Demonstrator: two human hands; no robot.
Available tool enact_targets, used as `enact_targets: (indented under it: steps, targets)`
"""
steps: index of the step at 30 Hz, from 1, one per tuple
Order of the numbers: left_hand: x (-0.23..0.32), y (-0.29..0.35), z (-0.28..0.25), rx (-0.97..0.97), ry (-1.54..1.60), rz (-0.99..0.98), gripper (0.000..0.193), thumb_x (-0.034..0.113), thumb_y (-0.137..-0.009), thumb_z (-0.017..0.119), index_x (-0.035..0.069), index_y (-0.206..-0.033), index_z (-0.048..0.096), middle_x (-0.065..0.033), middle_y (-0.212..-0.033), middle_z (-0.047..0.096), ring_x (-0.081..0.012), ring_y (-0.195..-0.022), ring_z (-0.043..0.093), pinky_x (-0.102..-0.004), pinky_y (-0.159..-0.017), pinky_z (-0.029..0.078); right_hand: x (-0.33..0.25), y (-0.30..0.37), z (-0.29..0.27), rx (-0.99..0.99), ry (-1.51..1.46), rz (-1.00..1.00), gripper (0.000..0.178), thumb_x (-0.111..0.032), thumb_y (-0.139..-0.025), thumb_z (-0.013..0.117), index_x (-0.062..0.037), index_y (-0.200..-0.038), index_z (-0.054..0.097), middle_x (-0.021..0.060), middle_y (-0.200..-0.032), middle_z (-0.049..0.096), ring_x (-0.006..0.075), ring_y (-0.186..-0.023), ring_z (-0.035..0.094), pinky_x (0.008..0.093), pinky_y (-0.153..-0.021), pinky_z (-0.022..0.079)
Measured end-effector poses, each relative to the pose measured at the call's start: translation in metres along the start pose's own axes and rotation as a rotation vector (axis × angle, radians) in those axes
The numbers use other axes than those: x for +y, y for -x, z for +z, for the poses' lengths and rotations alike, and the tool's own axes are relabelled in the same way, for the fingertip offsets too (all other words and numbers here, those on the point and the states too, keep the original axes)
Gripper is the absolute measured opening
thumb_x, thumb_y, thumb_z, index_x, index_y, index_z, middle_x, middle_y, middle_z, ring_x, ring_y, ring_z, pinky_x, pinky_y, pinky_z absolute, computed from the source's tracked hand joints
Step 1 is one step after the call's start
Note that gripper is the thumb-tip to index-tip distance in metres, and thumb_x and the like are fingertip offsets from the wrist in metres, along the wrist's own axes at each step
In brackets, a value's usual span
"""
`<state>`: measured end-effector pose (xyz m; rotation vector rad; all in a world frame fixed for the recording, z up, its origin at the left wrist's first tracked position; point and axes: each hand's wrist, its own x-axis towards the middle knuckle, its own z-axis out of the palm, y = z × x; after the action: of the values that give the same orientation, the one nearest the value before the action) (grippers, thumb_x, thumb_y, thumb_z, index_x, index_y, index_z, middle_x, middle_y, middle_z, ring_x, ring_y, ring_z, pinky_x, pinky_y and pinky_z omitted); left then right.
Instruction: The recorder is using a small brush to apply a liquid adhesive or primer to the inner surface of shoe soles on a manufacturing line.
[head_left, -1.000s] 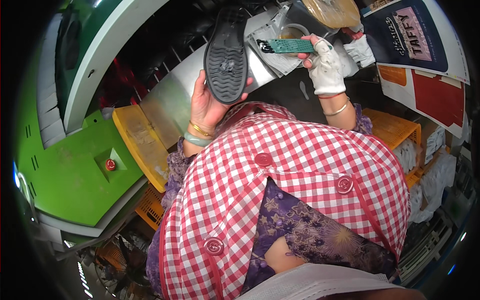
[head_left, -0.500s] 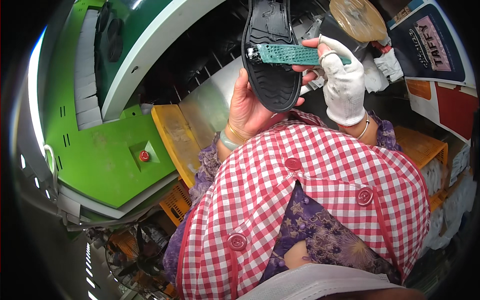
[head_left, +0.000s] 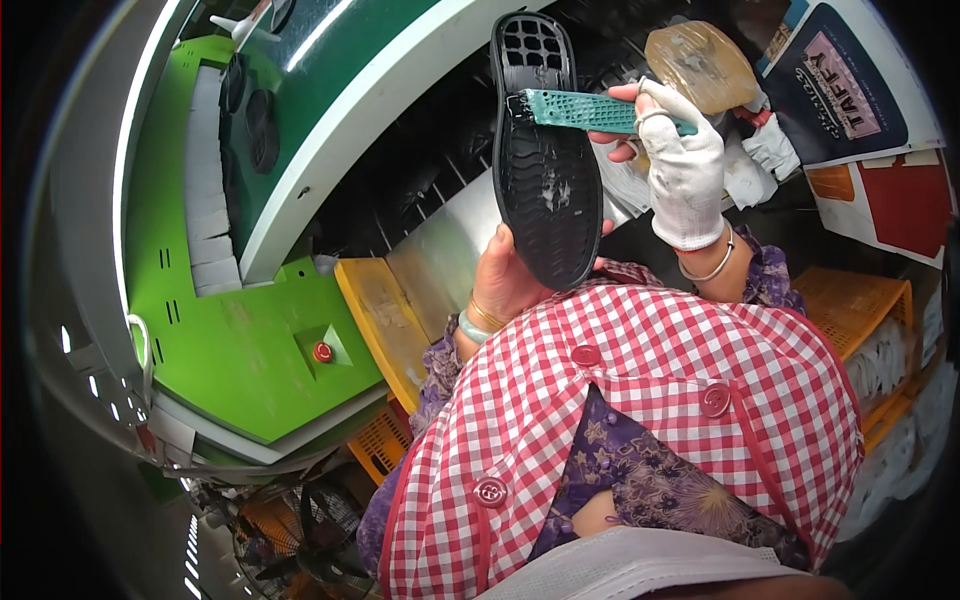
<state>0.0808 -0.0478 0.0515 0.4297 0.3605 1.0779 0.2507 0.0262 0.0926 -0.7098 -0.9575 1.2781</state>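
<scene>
My left hand (head_left: 505, 272) holds a black shoe sole (head_left: 572, 235) from below by its rounded near end, fingers wrapped around its edges. The sole's far end has a grid of square hollows, and whitish wet smears lie on its ribbed inner face. A green brush (head_left: 590, 111) with a lattice-patterned flat handle lies across the sole. My right hand (head_left: 685, 170), in a white glove with bare fingertips, pinches its handle. The brush's dark tip touches the sole near the left rim, around its middle.
A green machine (head_left: 240, 370) with a red button (head_left: 322, 352) and a white curved frame stands at left, with dark soles (head_left: 262, 132) on its green surface. Ahead are a yellowish plastic-covered container (head_left: 702, 66) and white crumpled material (head_left: 772, 150). Yellow crates (head_left: 850, 305) stand at right, a fan (head_left: 300, 530) lower left.
The sole has moved down toward my body, so its gridded end shows. The brush tip now sits farther from the near end, and whitish smears show on the ribbed part.
</scene>
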Motion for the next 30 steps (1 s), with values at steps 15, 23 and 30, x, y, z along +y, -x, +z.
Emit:
enact_targets:
  steps: [15,23,30]
  targets:
    - [-0.003,0.011,0.007,0.032,-0.113,-0.078,0.079,0.047,-0.077,0.064,0.0,-0.132,0.032,-0.0232,-0.122,0.048,-0.0384,-0.112,0.05,-0.0449,-0.085,0.051,-0.014,-0.026,-0.013,0.023,0.061,-0.032,0.023,-0.014,-0.093,0.046,0.0031,-0.1,0.06,0.0105,-0.085,0.064,0.0145,-0.069,0.065,0.0179,-0.055,0.049]
    - [0.0,0.008,-0.002,0.008,-0.042,0.015,0.07,0.054,-0.087,0.045,0.006,-0.136,0.029,-0.0191,-0.13,0.041,-0.0384,-0.116,0.046,-0.0449,-0.084,0.051,-0.007,0.02,-0.005,-0.121,-0.001,0.18,0.023,-0.014,-0.093,0.048,0.0038,-0.102,0.058,0.0099,-0.088,0.064,0.0136,-0.073,0.065,0.018,-0.057,0.05]
    - [0.003,0.0,-0.007,-0.02,0.003,0.047,0.07,0.058,-0.087,0.039,0.007,-0.134,0.032,-0.0193,-0.127,0.045,-0.0338,-0.114,0.049,-0.0453,-0.083,0.051,-0.006,0.027,-0.001,-0.177,0.033,0.237,0.021,-0.014,-0.092,0.051,0.0032,-0.101,0.059,0.0084,-0.085,0.063,0.0125,-0.07,0.064,0.0185,-0.056,0.05]
